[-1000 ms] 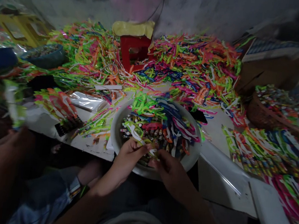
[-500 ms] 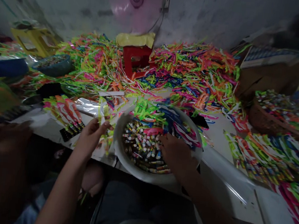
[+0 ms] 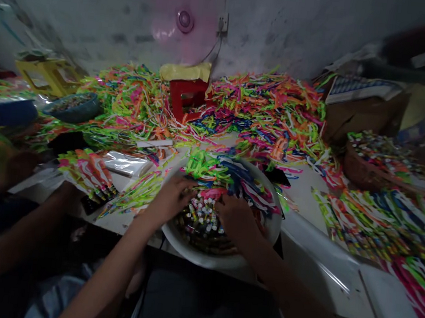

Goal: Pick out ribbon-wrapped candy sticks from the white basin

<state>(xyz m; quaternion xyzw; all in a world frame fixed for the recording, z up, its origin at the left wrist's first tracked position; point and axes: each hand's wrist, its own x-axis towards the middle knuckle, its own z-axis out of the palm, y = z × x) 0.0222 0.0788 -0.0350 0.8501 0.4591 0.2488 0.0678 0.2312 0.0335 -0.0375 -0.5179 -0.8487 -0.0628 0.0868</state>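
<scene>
Stained grey wall (image 3: 270,43) backs the surface (image 3: 303,195) I'm watching. Its near edge carries a white basin (image 3: 187,253) holding small patterned cylinders (image 3: 203,216). My left hand (image 3: 170,199) curls at their left, my right hand (image 3: 237,216) at their right; whether either grips anything, I cannot tell. Leaning on the basin's near side could tip it, spilling cylinders.

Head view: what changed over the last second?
The left hand went left from the round grey-white basin with a yellow-and-white plastic strip, then came back over it; the strip no longer shows in that hand. The right hand moved forward to the small multicoloured cylinders. The basin and red plastic stool stayed put.
</scene>
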